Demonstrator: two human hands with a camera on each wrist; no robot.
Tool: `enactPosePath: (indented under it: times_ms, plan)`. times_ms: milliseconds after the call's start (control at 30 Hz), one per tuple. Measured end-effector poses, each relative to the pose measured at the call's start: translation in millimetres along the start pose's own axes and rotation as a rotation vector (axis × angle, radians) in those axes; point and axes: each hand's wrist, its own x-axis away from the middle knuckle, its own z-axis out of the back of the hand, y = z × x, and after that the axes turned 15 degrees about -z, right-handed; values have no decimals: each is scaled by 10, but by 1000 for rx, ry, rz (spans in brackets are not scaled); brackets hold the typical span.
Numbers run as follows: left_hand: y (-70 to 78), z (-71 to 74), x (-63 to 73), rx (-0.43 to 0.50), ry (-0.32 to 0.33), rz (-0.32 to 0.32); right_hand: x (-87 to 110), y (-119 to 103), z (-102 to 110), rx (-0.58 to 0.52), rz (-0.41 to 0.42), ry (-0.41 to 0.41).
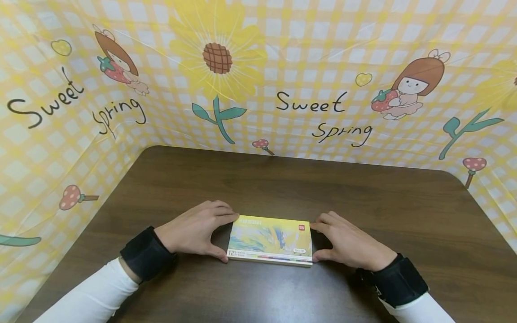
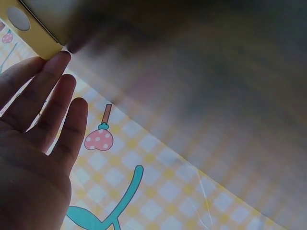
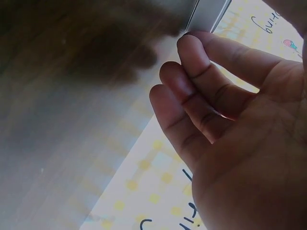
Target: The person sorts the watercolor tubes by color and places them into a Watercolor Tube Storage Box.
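A flat yellow box (image 1: 269,240) with a blue-and-yellow painted design, a "12" and a strip of colours lies on the dark wooden table (image 1: 282,184). At its left end my left hand (image 1: 198,231) holds it, index finger at the far corner and thumb at the near one. My right hand (image 1: 349,240) grips the opposite end in the same way. In the left wrist view, fingertips meet the yellow end of the box (image 2: 36,36), which has a pale oval on it. The right wrist view shows only a pale end of the box (image 3: 206,19) beyond the fingertips.
A yellow checked cloth (image 1: 307,54) with flowers, cartoon girls and "Sweet Spring" lettering stands along the table's back and sides. Black bands (image 1: 147,253) wrap both wrists over white sleeves (image 1: 89,294).
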Motion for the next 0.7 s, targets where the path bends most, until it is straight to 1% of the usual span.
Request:
enactPosePath:
  times_ms: [100, 267, 333, 400, 467, 533, 633, 700]
  plan:
    - [3, -4, 8, 0, -1, 9, -5, -2, -3, -1, 1, -1]
    - [30, 16, 42, 21, -32, 47, 0, 24, 30, -6, -2, -5]
    - [43, 57, 62, 25, -15, 63, 17, 50, 66, -10, 1, 22]
    - [49, 114, 79, 3, 33, 76, 40, 78, 109, -17, -5, 65]
    - [50, 180, 72, -32, 110, 85, 50, 101, 156, -19, -18, 115]
    - [54, 240, 35, -71, 192, 104, 37, 103, 199, -22, -44, 156]
    - [76, 294, -79, -121, 271, 161, -45, 68, 246, -29, -85, 204]
    - [96, 299, -192, -139, 296, 211, -123, 27, 266, -32, -102, 235]
